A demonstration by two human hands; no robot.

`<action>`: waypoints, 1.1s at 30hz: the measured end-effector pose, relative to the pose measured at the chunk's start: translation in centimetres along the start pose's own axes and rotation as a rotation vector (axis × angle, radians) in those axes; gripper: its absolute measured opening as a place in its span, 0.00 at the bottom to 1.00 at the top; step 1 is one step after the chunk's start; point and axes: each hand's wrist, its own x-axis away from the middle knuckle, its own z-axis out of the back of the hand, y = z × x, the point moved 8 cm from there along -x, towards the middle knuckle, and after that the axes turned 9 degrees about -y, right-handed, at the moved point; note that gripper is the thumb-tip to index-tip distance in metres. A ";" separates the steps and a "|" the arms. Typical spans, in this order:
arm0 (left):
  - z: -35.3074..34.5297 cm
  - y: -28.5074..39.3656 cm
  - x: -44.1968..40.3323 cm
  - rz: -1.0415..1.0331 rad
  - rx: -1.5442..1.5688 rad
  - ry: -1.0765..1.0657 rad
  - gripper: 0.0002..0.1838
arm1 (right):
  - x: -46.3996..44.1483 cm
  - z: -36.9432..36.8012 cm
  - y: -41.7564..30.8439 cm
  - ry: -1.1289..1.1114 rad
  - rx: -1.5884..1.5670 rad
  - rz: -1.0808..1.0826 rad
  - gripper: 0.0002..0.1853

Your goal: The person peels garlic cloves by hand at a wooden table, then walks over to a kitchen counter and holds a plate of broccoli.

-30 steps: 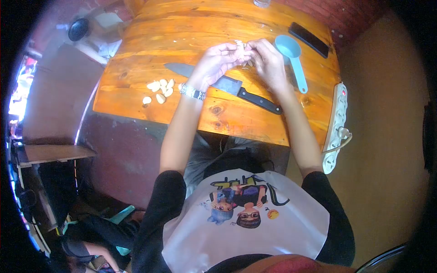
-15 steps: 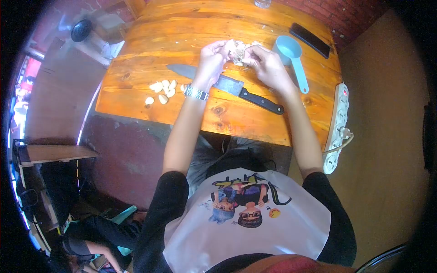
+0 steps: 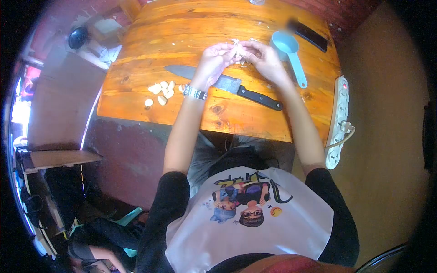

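Observation:
My left hand [image 3: 214, 63] and my right hand [image 3: 265, 60] meet over the wooden table [image 3: 150, 45]. Between their closed fingertips is a small pale garlic clove [image 3: 237, 51], partly covered by the fingers. Bits of papery garlic skin [image 3: 243, 63] lie beneath and around the fingers. A kitchen knife [image 3: 227, 84] rests flat under my left wrist, its blade pointing left and its black handle to the right. Left of that wrist sits a loose group of several peeled garlic cloves [image 3: 168, 89].
Right of my right hand is a light-blue measuring cup [image 3: 297, 66] with a long handle. Behind it lies a dark phone [image 3: 310, 37]. A white power strip [image 3: 337, 123] with a plug runs along the right table edge. Another person [image 3: 104, 241] is at lower left.
My hands have come closer together, and the bunch of garlic skin between them is now mostly out of my fingers. The view has shifted slightly; knife and cloves stay put.

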 end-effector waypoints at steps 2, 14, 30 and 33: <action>-0.3 0.3 0.2 -0.013 -0.074 0.029 0.15 | -0.3 0.1 1.1 0.014 0.056 -0.024 0.13; -2.0 1.8 0.9 -0.179 -0.611 0.041 0.12 | 1.1 1.9 -0.4 0.191 0.241 -0.063 0.12; -12.2 7.9 34.0 -0.413 -1.338 1.002 0.11 | 11.1 -37.5 -20.9 -1.004 -0.077 0.734 0.12; -11.2 7.5 41.5 -0.387 -1.256 1.155 0.11 | 18.3 -44.1 -24.7 -1.195 -0.157 0.814 0.11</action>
